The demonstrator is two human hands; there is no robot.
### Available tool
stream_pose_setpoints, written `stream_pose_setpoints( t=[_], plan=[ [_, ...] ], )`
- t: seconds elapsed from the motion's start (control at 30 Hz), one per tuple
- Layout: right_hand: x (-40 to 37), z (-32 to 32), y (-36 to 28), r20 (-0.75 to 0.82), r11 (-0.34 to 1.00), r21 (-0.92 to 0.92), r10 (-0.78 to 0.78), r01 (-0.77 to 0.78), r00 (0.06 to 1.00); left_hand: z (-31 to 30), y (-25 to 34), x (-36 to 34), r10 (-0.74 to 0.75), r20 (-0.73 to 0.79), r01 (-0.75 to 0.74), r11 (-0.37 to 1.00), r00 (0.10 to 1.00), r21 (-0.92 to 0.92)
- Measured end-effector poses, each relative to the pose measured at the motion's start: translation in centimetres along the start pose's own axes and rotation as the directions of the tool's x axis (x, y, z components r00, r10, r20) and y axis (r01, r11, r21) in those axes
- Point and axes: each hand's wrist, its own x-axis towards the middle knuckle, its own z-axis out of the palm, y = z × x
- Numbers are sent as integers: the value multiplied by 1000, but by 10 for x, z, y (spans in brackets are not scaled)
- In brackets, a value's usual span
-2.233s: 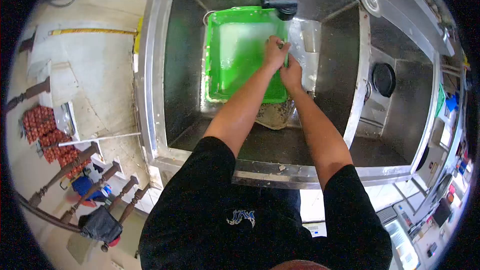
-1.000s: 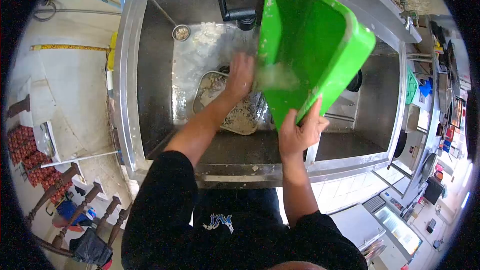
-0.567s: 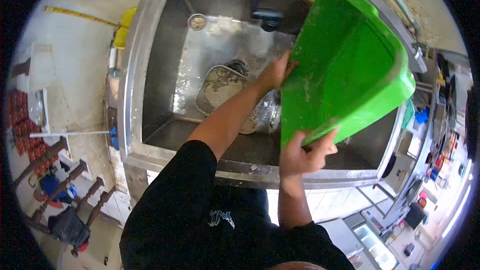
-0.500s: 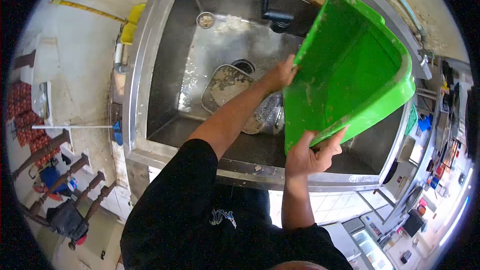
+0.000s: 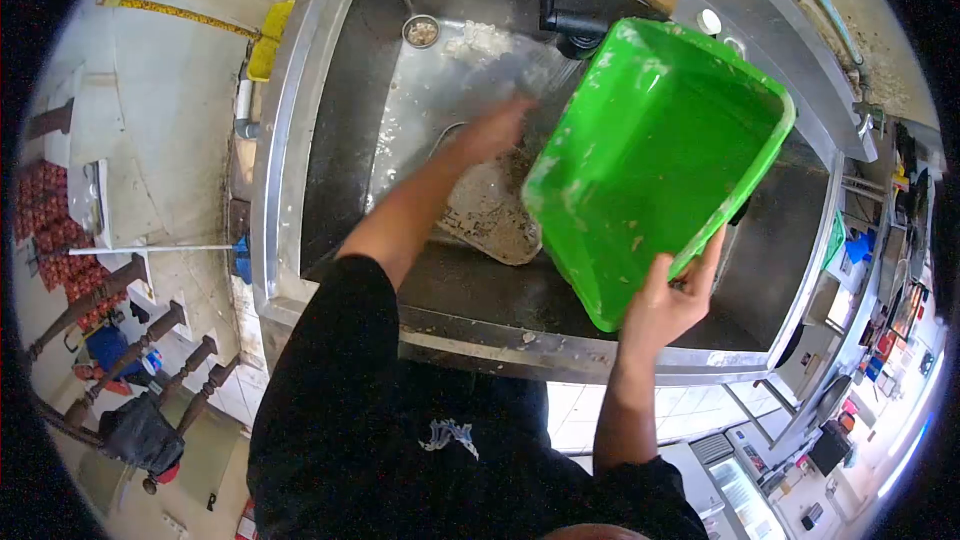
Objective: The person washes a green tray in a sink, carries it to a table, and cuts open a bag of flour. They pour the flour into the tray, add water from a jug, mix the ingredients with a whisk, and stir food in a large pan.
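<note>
RINSING AT THE SINK: A person in a black shirt holds a green tub point(image 5: 655, 160) tilted over a steel sink point(image 5: 300, 140) at the centre of the frame. The right hand point(image 5: 672, 298) is closed on the tub's lower rim, at lower right, and appears to bear its weight alone. The left hand point(image 5: 495, 125), blurred by motion, reaches into the basin just left of the tub, above a soiled metal tray point(image 5: 490, 225) lying on the sink floor. Whether its fingers are spread or cupped cannot be told. The tub hangs clear of the basin with its open side toward the camera and its far edge just below the black tap point(image 5: 570, 10) at upper centre. Pale smears cling to its walls and rim. Done well, the work likely calls for a firm hold on a slippery rim. The low corner should stay over the basin so runoff falls inside, and the free hand should go to the streaked walls.
</note>
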Motion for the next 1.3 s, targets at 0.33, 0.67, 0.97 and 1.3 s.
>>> stream_pose_setpoints(
  t=[0.33, 0.67, 0.97, 1.3],
  plan=[
    [-17, 19, 1, 291, 910, 149, 333, -386, 897, -45, -41, 103, -478, -304, 563, 750, 824, 348],
    [-42, 53, 48, 241, 846, 241, 422, -476, 874, -35, -99, 91, 239, -318, 162, 505, 917, 848],
    [-6, 83, 66, 299, 658, 496, 483, -566, 823, -49, -105, 68, -111, -141, 179, 627, 984, 758],
    [-10, 79, 72, 320, 682, 460, 471, -569, 822, -145, -48, 60, -93, -683, 491, 765, 724, 417]
  ],
)
